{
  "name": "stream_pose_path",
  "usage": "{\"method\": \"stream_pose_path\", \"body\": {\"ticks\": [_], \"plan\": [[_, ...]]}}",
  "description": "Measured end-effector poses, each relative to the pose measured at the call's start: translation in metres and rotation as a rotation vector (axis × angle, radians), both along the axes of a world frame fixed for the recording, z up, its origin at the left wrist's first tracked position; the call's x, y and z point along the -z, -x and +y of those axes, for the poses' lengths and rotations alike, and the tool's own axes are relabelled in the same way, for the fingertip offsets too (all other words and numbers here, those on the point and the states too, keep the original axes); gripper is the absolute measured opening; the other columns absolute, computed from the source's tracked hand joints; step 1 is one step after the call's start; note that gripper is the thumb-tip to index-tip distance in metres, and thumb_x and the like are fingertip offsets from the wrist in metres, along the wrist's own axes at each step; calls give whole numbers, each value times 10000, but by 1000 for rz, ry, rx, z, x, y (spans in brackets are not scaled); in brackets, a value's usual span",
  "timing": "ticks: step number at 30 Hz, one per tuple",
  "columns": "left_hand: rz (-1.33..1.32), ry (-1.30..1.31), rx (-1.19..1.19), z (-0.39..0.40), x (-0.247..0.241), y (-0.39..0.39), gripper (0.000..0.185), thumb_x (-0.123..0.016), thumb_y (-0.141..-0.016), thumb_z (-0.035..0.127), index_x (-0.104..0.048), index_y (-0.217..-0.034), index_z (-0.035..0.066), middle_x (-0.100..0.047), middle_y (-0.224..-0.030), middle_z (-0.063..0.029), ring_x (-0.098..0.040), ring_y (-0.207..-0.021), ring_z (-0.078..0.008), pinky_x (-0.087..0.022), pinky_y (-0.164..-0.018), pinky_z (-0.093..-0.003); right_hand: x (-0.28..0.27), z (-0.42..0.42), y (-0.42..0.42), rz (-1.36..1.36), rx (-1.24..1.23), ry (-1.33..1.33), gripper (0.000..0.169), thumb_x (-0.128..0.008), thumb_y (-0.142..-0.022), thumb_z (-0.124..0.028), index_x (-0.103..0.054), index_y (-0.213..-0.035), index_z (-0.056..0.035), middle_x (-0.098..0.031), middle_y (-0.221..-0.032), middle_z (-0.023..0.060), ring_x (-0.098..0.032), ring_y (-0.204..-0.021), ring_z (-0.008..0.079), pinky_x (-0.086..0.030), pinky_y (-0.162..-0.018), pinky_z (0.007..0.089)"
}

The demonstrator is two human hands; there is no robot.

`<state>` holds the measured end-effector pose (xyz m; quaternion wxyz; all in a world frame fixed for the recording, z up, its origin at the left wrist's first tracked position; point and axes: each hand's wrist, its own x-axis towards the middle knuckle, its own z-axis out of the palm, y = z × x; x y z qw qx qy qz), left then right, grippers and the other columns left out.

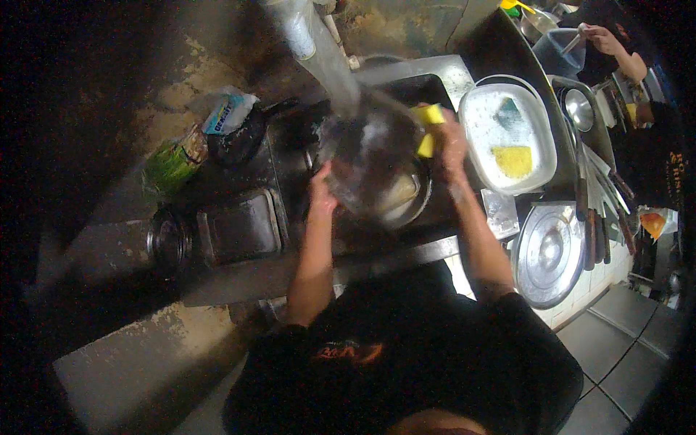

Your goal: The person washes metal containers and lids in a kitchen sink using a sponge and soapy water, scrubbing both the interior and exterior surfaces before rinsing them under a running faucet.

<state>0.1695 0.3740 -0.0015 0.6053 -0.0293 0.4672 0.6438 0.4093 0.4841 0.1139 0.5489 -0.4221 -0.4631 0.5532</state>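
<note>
My left hand [324, 190] grips the near-left edge of a dark metal vessel [372, 144], blurred and tilted over the sink [435, 89]. Its exact kind cannot be told. In my right hand [452, 144] is a yellow sponge [429, 115], at the vessel's right edge; whether the two touch is unclear. Beneath the vessel, a round metal bowl [420, 209] shows partly in the basin. Just right of my right hand stands a white plastic tub [548, 163] with suds, holding a yellow sponge [512, 161] and a green scouring pad [509, 112].
A grey pipe [326, 65] comes down over the sink. To the left are a rectangular metal tray [239, 225], a detergent bag [231, 113] and bagged greens [171, 166]. Several knives [598, 185] and a round metal lid [549, 253] are right. Another person's hand [603, 41] holds a handle.
</note>
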Motion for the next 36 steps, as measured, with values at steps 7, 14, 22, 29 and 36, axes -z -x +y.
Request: {"method": "stream_pose_path", "body": {"ticks": [7, 14, 22, 29, 36], "plan": [[705, 134, 510, 25, 10, -108, 390, -497, -839, 309, -510, -1132, 52, -564, -1036, -129, -532, -959, -298, -427, -838, -399, 16, -24, 47, -103, -202, 408, 351, -418, -872, -295, -570, -1034, -23, -610, -897, 133, -572, -812, 231, -434, -749, 350], [942, 72, 576, 32, 17, -139, 404, -493, -835, 322, -505, -1141, 58, -571, -1016, -160, -542, -936, -325, -433, -809, -410, -76, -53, 59, -693, -121, -830, 524, -573, -738, -129, -430, -1241, -99, -392, -1272, 194, -386, -1161, 373, -309, -985, 420], [1110, -67, 753, 63, 2, -166, 421, -488, -830, 337, -500, -1151, 66, -580, -992, -196, -554, -910, -356, -439, -776, -423, 16, -39, -16, -176, -24, 165, 419, -386, -905, -343, -511, -1074, 19, -556, -976, 104, -494, -828, 163, -407, -738, 304], [1521, 202, 501, 51, 44, -38, 435, -484, -825, 350, -495, -1160, 73, -588, -971, -227, -564, -887, -382, -444, -748, -435, -56, -87, 4, 16, -37, -175, 515, -575, -804, -332, -449, -1149, 29, -532, -1065, 122, -482, -989, 192, -369, -865, 317], [1086, 218, -85, -45, -47, 7, 367, -542, -782, 232, -530, -1044, -25, -557, -1034, -201, -517, -971, -306, -429, -776, -372, 20, -59, -9, -696, -2, 266, 333, -620, -754, -201, -574, -967, 50, -622, -856, 184, -596, -760, 235, -451, -707, 347]]}}
